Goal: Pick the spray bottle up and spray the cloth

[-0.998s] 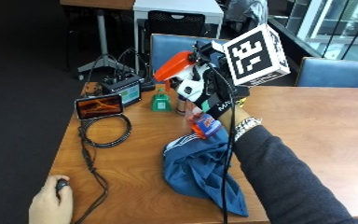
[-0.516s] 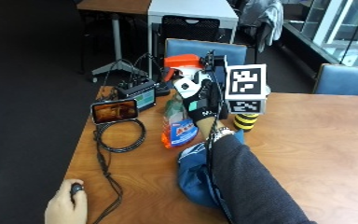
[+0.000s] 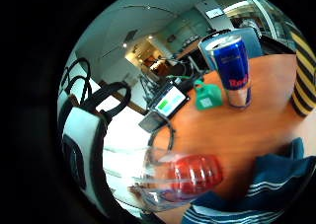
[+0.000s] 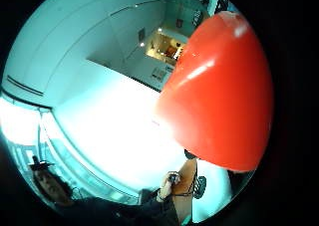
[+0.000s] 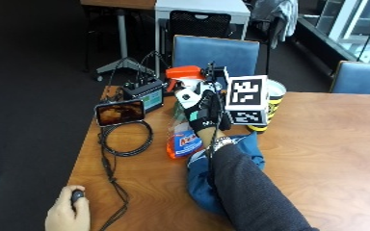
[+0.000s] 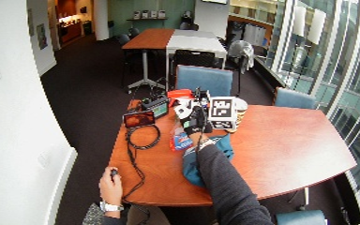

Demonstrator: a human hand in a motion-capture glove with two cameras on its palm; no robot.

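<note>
Above the left half of the worktop [image 5: 339, 144], the gloved right hand [image 5: 202, 109] is grasping the spray bottle [image 5: 186, 126], its grip wrapped round the neck under the orange head [image 5: 184, 74]. The bottle is hanging roughly upright, base just off the wood. The blue cloth [image 5: 207, 180] is lying nearer and slightly right, below the wrist, so the nozzle probably needs turning back toward it.
</note>
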